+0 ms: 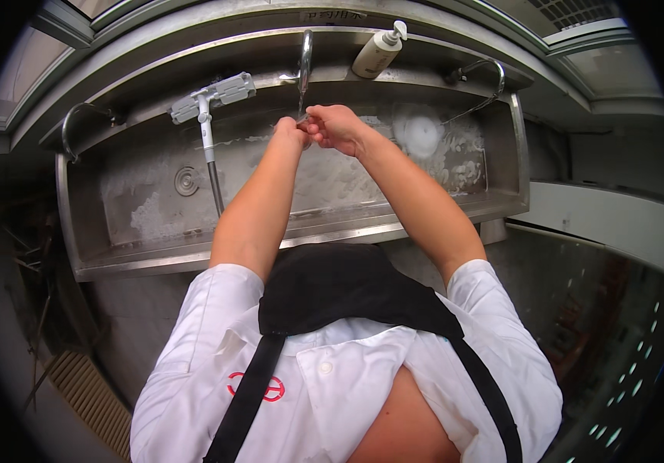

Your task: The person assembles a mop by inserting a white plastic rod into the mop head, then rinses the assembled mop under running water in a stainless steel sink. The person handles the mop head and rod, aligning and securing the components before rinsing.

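My left hand (290, 131) and my right hand (335, 129) meet over a long stainless steel sink (332, 229), beneath the curved middle faucet (306, 58). A thin stream of water runs down from its spout onto my fingers. Both hands are closed, fingertips drawn together and touching. Wet, clear glints show between them, but whether they hold a small thing cannot be made out. My left fingers are partly hidden behind the back of that hand. Whitish suds and water spread across the sink floor below.
Left of my hands, a white flat-headed cleaning tool (207, 131) with a grey handle leans in the sink. A pump bottle (377, 52) stands on the back ledge. Curved faucets rise at the left (70, 127) and right (500, 77). A round drain (186, 180) lies at left.
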A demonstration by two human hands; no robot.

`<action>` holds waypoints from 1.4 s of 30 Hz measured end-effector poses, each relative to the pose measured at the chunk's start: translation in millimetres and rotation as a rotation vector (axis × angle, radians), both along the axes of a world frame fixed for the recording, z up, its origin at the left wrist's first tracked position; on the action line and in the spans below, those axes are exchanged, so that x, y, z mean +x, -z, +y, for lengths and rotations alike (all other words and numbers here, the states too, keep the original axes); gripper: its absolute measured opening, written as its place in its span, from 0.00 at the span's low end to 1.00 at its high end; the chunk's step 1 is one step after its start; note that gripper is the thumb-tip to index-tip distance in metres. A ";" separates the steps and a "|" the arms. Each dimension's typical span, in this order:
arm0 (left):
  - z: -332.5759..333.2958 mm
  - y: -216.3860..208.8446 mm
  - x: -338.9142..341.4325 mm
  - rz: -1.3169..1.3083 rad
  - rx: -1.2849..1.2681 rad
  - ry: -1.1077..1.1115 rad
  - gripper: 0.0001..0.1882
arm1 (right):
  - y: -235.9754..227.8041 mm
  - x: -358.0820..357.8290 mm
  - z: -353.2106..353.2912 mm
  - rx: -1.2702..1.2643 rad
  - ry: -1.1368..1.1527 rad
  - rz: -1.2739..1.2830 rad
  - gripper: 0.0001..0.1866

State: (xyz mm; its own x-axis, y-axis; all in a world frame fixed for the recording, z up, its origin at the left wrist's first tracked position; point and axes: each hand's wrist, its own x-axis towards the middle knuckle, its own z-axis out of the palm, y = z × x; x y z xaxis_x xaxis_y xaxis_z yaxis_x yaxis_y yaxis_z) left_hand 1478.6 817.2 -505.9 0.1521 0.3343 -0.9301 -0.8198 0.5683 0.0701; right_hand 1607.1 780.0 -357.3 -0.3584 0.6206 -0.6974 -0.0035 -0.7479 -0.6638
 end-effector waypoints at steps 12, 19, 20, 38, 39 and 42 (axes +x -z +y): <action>30.7 86.8 3.1 -0.033 -0.101 -0.074 0.22 | 73.9 -12.1 62.9 -0.176 0.045 0.008 0.13; 35.1 81.0 -0.3 -0.058 -0.098 -0.084 0.22 | 87.0 -13.5 72.0 -0.228 0.064 0.040 0.13; 35.3 83.5 -0.9 -0.044 -0.091 -0.085 0.22 | 88.0 -14.2 73.2 -0.228 0.061 0.047 0.13; 17.4 106.4 1.5 -0.040 -0.011 -0.304 0.19 | 71.6 -3.1 36.3 0.023 -0.303 -0.364 0.20; 8.3 108.2 -1.7 -0.048 0.029 -0.228 0.21 | 78.1 -0.4 23.5 0.041 -0.347 -0.370 0.21; -29.2 53.8 6.1 0.027 0.118 -0.106 0.20 | 95.4 8.2 -23.8 0.191 -0.413 -0.330 0.23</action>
State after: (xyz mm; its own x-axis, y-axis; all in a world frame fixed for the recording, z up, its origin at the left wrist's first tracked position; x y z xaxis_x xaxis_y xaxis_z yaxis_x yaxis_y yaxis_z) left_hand 1484.6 788.1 -559.7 0.0861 0.4544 -0.8866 -0.8715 0.4655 0.1540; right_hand 1615.3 756.2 -452.7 -0.3802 0.6017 -0.7024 0.4947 -0.5094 -0.7041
